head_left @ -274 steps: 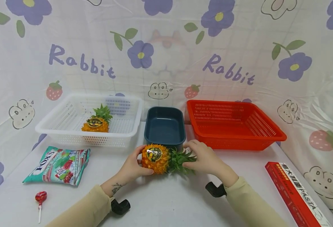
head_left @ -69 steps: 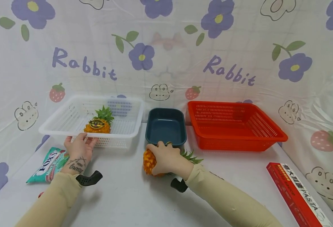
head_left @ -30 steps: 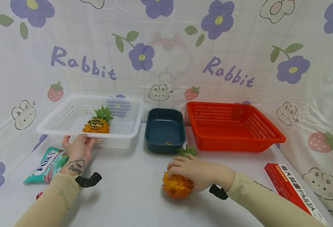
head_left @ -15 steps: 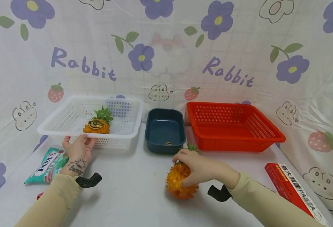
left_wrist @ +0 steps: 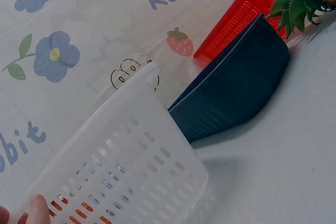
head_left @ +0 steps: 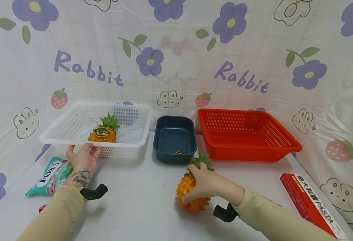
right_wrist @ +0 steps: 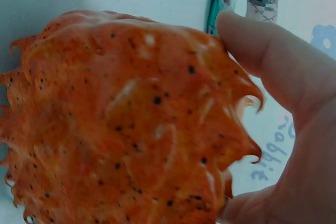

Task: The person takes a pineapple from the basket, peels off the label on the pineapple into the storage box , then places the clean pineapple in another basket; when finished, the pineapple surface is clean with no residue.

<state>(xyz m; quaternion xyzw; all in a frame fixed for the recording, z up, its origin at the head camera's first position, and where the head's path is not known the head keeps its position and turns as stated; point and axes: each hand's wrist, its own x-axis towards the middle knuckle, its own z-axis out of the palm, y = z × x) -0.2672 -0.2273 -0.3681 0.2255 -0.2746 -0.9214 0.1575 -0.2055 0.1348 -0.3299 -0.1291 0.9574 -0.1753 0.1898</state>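
My right hand (head_left: 205, 182) holds a spiky orange pineapple (head_left: 191, 199), thumb on its near side and fingers towards the green crown. The fruit is on the white table with its crown pointing to the back; its orange body fills much of the right wrist view. My left hand (head_left: 83, 159) grips the front rim of a white perforated basket (head_left: 128, 144), its fingertips just showing at the lower left of the left wrist view. Inside that basket sits another pineapple (head_left: 102, 134) with a black-and-gold label.
Between the baskets stands a dark teal dish (head_left: 174, 157) with a small yellow-and-black piece (head_left: 178, 152) in it. A red basket (head_left: 248, 152) is at the right. Pasta box (head_left: 312, 204) lies front right; a candy bag (head_left: 51, 177) and lollipop (head_left: 42, 208) are partly behind my left arm.
Earlier both hands were at the pineapple, its crown pointing right. My left hand has since gone to the white basket; my right has brought the pineapple nearer and turned its crown towards the back.
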